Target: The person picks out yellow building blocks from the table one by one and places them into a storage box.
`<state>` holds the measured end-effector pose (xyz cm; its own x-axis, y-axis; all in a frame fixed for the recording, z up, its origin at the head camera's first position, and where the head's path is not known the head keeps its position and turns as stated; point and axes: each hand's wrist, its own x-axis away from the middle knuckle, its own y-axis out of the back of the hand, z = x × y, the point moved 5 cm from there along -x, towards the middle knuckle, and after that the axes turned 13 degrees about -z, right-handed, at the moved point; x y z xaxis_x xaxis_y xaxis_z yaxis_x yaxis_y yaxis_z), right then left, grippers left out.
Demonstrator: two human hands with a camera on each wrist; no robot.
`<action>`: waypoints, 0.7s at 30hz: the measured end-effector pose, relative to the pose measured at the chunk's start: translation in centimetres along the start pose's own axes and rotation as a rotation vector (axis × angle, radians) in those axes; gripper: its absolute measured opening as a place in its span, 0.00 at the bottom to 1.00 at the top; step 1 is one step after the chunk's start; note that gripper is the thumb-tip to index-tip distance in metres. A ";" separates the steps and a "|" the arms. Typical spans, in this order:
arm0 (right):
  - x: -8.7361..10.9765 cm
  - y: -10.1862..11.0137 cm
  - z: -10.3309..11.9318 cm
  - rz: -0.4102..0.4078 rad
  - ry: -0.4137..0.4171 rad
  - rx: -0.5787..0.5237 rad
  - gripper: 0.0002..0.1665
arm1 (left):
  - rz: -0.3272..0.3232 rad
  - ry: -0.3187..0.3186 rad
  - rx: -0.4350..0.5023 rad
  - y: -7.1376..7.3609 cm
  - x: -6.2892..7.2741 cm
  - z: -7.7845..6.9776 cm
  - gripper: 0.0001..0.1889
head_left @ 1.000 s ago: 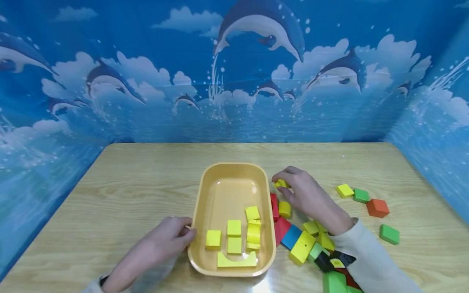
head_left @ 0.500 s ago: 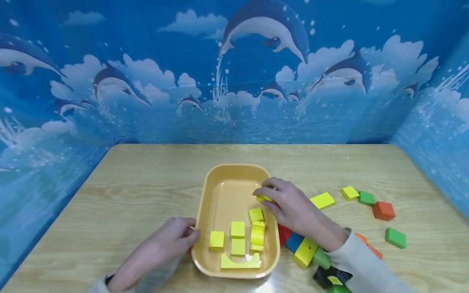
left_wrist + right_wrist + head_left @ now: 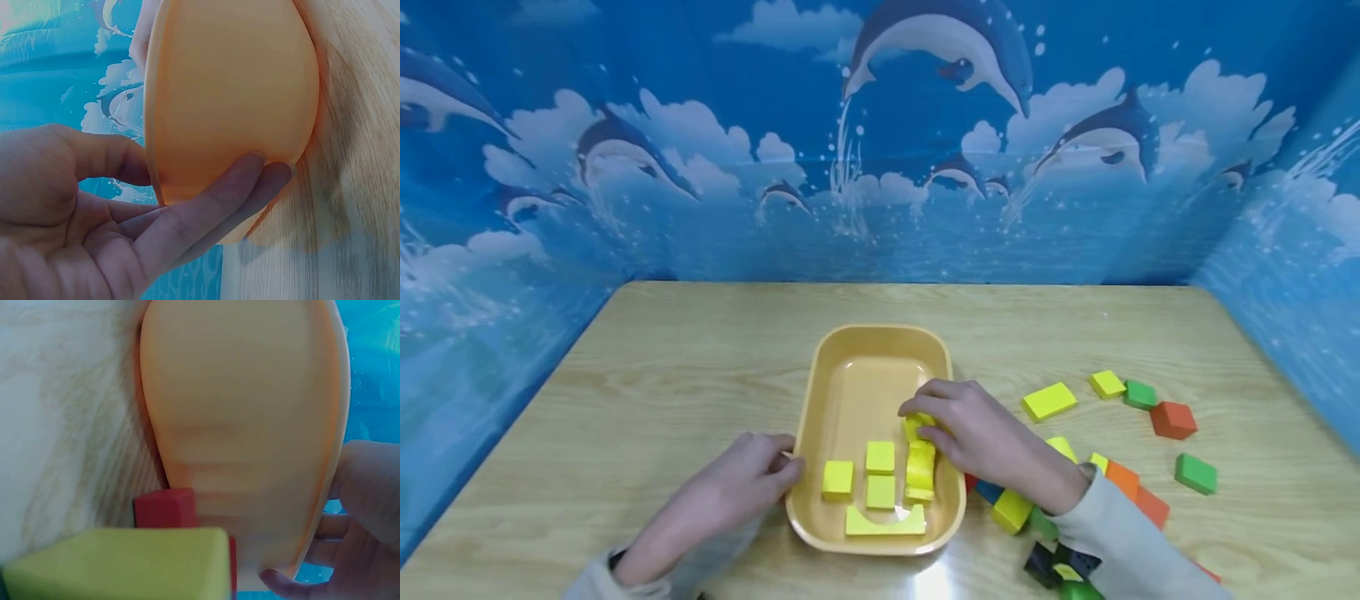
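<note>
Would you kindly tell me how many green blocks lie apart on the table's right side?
2: one green block beside a small yellow block, another green block nearer the table edge. More green pieces sit partly hidden in the pile by the right sleeve.

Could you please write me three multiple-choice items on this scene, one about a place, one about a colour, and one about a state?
1. Where is the right hand?
A. over the tray
B. on the far table edge
C. on the orange block

2. What colour are the blocks inside the tray?
A. red
B. green
C. yellow

3. What is the left hand doing?
A. lying flat, away from the tray
B. holding the tray's near left rim
C. lifting a green block

Answers: 1 A, its fingers reach in over the right rim. 2 C, every block in the tray is yellow. 3 B, the left wrist view shows its fingers against the tray wall.
</note>
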<state>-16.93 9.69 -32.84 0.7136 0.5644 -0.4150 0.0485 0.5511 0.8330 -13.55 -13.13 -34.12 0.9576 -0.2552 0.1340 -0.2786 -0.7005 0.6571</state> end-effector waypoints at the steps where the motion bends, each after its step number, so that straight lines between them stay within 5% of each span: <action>1: 0.0 -0.1 0.1 0.005 -0.007 -0.005 0.15 | -0.002 -0.006 -0.001 0.1 0.0 0.0 0.07; 9: -0.1 -0.5 0.4 0.016 -0.071 0.021 0.15 | -0.013 -0.044 -0.010 0.5 0.2 -0.1 0.07; 21: 0.1 -0.8 0.5 0.003 -0.031 0.047 0.17 | -0.013 -0.029 -0.005 0.2 0.1 -0.4 0.08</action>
<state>-16.53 8.96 -33.37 0.7350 0.5466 -0.4011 0.0783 0.5192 0.8511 -13.45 -13.00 -33.66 0.9587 -0.2650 0.1036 -0.2653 -0.7006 0.6624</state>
